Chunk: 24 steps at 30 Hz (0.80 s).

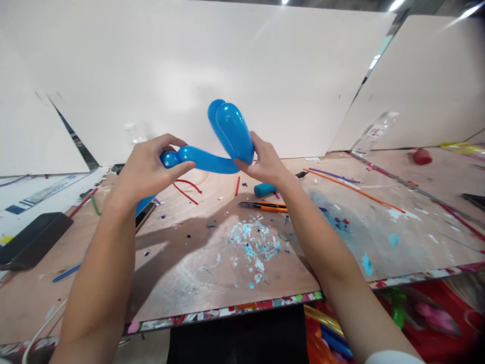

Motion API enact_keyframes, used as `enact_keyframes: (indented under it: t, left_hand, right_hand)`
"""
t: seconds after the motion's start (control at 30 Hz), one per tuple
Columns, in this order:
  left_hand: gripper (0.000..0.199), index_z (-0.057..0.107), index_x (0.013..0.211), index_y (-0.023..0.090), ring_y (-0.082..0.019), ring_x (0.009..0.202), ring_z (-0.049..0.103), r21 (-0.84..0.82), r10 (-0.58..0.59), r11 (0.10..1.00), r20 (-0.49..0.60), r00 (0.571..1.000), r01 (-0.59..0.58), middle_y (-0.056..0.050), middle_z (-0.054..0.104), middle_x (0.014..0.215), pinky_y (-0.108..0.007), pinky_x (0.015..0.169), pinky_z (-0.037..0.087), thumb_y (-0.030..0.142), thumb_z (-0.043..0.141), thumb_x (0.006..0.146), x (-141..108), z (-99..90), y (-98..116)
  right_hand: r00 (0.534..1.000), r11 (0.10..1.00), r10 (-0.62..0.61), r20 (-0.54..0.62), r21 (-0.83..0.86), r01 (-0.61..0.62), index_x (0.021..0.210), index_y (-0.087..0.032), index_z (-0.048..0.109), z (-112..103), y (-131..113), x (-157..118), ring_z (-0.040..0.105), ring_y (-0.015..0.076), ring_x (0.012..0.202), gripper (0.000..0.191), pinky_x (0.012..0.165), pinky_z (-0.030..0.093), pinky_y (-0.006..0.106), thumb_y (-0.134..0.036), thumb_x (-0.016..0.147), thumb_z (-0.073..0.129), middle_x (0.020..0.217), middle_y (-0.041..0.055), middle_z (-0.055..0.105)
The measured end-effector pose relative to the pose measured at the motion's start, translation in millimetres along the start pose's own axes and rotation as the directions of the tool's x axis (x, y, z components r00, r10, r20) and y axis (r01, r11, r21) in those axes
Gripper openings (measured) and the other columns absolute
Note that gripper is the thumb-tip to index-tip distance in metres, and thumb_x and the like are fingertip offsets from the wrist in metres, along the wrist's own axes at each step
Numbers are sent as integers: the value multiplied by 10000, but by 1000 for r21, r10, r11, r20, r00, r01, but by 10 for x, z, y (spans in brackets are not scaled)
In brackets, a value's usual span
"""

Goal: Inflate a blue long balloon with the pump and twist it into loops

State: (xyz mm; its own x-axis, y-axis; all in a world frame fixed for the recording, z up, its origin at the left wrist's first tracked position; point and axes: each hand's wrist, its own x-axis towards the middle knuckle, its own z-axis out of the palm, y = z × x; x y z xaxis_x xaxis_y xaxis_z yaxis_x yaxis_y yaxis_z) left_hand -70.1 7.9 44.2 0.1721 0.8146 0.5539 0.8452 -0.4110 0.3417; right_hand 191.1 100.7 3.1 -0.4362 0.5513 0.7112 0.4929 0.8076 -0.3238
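A blue modelling balloon (212, 162), twisted into segments, is held up in the air above the table between my two hands. My left hand (153, 164) is closed around its left part, near a small round bubble, with the thumb lying along the long segment. At the other end my right hand (261, 159) pinches the twist where two upright, folded loops meet the long segment. Below the left wrist a bit more blue shows, partly hidden by that hand.
On the paint-spotted wooden table (182, 273) lie a box cutter (265, 206), a teal cylinder (265, 189), an orange uninflated balloon (356, 190) and a black case (36, 240). A plastic bottle (375, 134) leans against the white partition (151, 65). Colourful balloons (333, 341) lie below the table edge.
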Motion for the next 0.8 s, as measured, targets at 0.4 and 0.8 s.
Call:
enact_keyframes:
  t: [0.4,0.8]
  left_hand:
    - [651,431,1323,274,-188,784,603,-111,-4,994,64,998,11,-26,630,904,-301,666,450,450,668,743,-11,30,16]
    - [793,388,1413,256,-301,1246,479,-62,146,988,138,979,-139,-99,443,1445,-369,931,480,449,712,715,-18,28,-1]
  right_hand:
    - [966,993,-70,249,109,44,1310,-209,472,21,-183,-22,596,271,948,648,818,471,425,-220,675,596,1168,110,628]
    - [929,959,2,370,263,-107,1221,-194,549,-38,-33,-9,567,282,993,566,809,495,411,-236,664,640,1129,72,623]
